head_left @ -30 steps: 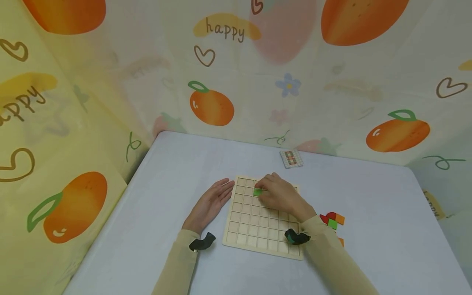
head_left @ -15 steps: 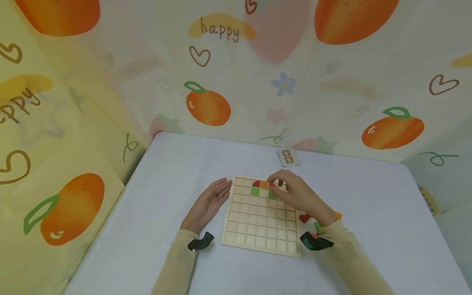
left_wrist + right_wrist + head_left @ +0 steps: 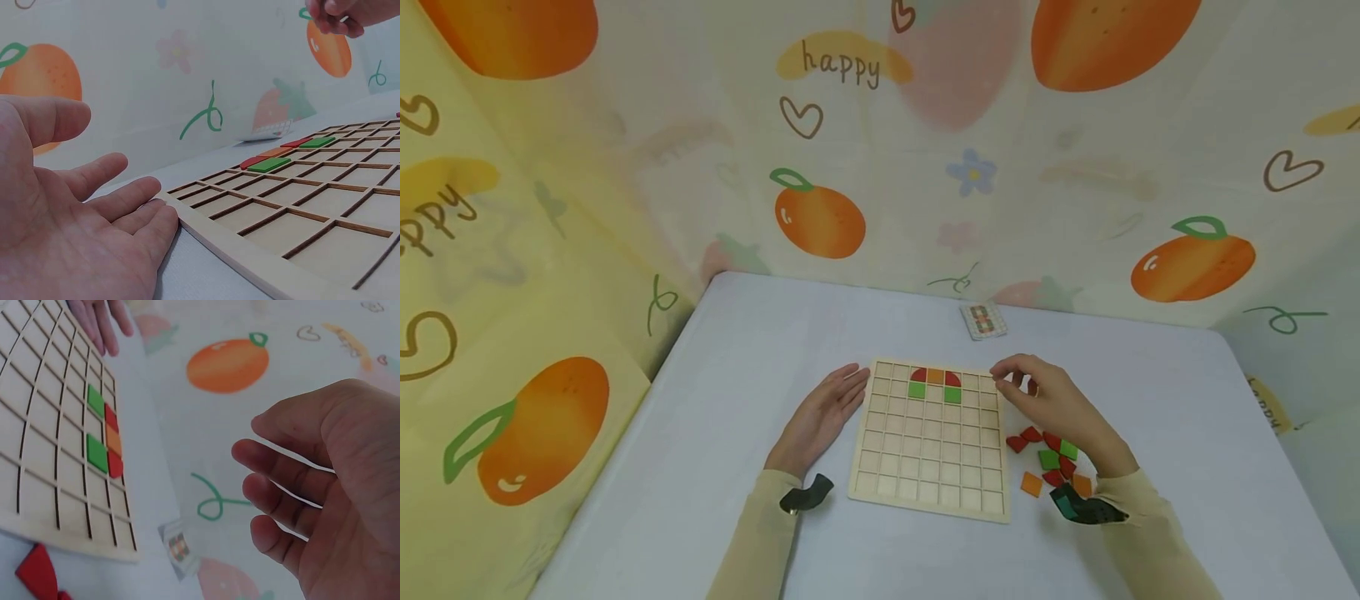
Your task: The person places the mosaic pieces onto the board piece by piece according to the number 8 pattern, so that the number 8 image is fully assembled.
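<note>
A light wooden grid board (image 3: 891, 458) lies on the table. In its far rows sit two red quarter-round tiles, the left one (image 3: 919, 376) and the right one (image 3: 952, 380), with an orange square tile (image 3: 936, 377) between them. Below the red ones are a green square tile (image 3: 917, 389) and another green tile (image 3: 952, 395). My left hand (image 3: 820, 421) rests palm up with relaxed fingers, fingertips right at the board's left edge. My right hand (image 3: 350, 481) hovers over the board's far right corner, its fingers loosely bent and nothing between them.
Right of the board lies a loose cluster of red, green and orange tiles, including a green tile (image 3: 1048, 459) and an orange tile (image 3: 1032, 483), partly below my right wrist. A small stack of pattern cards (image 3: 983, 321) lies behind the board. A printed cloth wall stands behind the table.
My right hand has left the far rows of the board and moved right, uncovering the red, orange and green tiles set there. The left hand has stayed at the edge.
</note>
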The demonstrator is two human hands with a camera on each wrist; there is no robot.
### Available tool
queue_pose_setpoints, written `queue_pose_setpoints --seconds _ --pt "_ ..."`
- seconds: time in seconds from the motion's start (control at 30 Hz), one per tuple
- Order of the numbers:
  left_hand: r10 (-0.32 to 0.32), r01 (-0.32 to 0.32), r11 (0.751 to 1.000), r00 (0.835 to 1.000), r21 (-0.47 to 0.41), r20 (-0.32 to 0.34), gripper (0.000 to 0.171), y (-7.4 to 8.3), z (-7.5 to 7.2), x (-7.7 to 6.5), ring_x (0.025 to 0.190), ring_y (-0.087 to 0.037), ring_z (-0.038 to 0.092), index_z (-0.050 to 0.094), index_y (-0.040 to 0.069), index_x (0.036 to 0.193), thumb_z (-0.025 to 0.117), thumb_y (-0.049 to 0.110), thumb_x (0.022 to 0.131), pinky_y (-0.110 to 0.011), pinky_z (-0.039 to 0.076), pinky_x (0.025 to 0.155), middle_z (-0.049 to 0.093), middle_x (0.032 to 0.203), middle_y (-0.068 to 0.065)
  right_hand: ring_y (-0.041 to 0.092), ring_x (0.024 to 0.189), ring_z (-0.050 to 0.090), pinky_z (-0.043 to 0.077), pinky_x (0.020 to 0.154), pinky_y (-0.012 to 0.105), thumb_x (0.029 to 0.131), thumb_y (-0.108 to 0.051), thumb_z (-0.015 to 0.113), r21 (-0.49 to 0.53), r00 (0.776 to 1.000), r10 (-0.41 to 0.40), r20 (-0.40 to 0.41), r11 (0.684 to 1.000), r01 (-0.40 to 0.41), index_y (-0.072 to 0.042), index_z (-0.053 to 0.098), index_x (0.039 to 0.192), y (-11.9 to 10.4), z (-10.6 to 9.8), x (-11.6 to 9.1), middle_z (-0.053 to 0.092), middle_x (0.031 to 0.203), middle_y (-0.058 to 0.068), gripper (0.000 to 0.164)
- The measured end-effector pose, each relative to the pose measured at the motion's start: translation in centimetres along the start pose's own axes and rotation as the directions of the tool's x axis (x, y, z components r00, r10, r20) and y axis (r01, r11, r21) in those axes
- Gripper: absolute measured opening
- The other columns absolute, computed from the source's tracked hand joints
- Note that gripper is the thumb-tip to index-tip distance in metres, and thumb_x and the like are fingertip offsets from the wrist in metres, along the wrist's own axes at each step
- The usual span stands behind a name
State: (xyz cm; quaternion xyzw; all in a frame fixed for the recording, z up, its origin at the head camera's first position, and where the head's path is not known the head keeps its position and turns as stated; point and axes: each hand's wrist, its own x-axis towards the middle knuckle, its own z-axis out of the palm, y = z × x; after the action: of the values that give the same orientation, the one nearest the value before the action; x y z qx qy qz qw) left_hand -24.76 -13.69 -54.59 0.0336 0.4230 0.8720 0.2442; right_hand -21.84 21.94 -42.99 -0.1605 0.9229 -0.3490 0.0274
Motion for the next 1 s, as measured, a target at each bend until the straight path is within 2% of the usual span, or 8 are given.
queue_pose_setpoints --seconds 0.33,0.6,1.0 --pt "-0.010 0.010 1.000 1.000 0.002 -0.008 0.058 0.0 0.0 0.0 0.157 -0.025 0.021 0.014 0.006 0.161 0.038 0.024 0.112 -0.034 0.021 0.130 0.021 0.168 -0.015 0.018 0.094 0.053 0.049 0.074 0.021 0.098 -0.009 0.065 -0.027 0.997 0.077 -0.002 0.997 -0.077 -0.007 0.067 0.116 2.4 -0.5 -2.0 0.070 0.111 0.012 0.018" --pt "-0.013 0.013 1.000 1.000 -0.005 -0.019 0.056 0.0 0.0 0.0 0.157 -0.024 0.023 0.016 0.006 0.161 0.037 0.023 0.112 -0.032 0.024 0.129 0.023 0.167 -0.015 0.020 0.095 0.053 0.049 0.071 0.021 0.097 -0.008 0.065 -0.032 0.992 0.127 0.018 0.991 -0.126 -0.003 0.065 0.120 3.5 -0.2 -2.9 0.069 0.114 0.013 0.024" --pt "-0.012 0.012 1.000 1.000 0.002 -0.011 0.058 0.0 0.1 0.0 0.157 -0.024 0.022 0.013 0.007 0.162 0.037 0.024 0.112 -0.032 0.022 0.129 0.021 0.168 -0.014 0.023 0.097 0.054 0.051 0.064 0.020 0.097 -0.011 0.066 -0.052 0.979 0.202 0.038 0.978 -0.200 -0.003 0.065 0.121 5.2 0.7 -3.9 0.067 0.114 0.011 0.025"
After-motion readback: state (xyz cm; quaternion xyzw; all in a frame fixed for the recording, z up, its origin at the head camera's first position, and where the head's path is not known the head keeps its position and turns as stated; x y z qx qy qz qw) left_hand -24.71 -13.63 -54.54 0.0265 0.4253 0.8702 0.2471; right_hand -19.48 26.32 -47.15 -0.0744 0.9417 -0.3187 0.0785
